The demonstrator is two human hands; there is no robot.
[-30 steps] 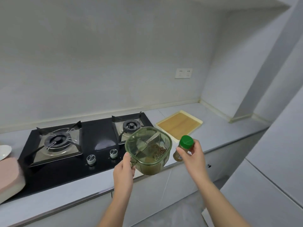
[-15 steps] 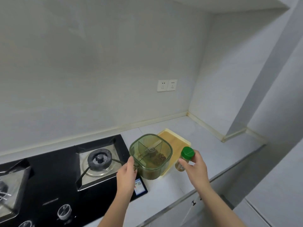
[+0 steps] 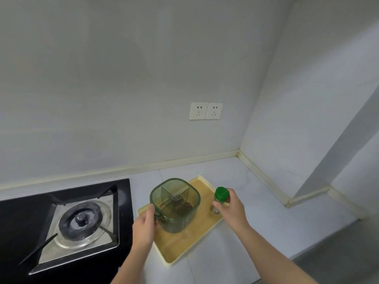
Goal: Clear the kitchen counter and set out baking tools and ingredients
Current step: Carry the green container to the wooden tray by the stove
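On the pale counter (image 3: 256,222) in the head view, to the right of the black gas hob (image 3: 123,201), lies one yellow-rimmed tray (image 3: 178,249). Its long axis runs away from the person, slanting right toward the back wall.

Over the tray is one green see-through seasoning box (image 3: 175,203). It is upright with its top facing upward, and it is rounded-square in shape. Crossed dividers split it into four compartments, and dark grains show in the near right one. Whether its base sits on the tray or hangs just above it cannot be told. The left hand (image 3: 143,224) grasps the handle on the box's near left side, with the thumb at the rim.

One small clear spice jar (image 3: 215,209) with a bright green cap stands upright by the tray's right edge, just beside the box but apart from it. Its long axis is vertical and the cap is on top. The right hand (image 3: 230,206) is wrapped round the jar from the right.

One burner (image 3: 82,219) of the hob is in view. Two white wall sockets (image 3: 205,111) sit side by side above the counter.
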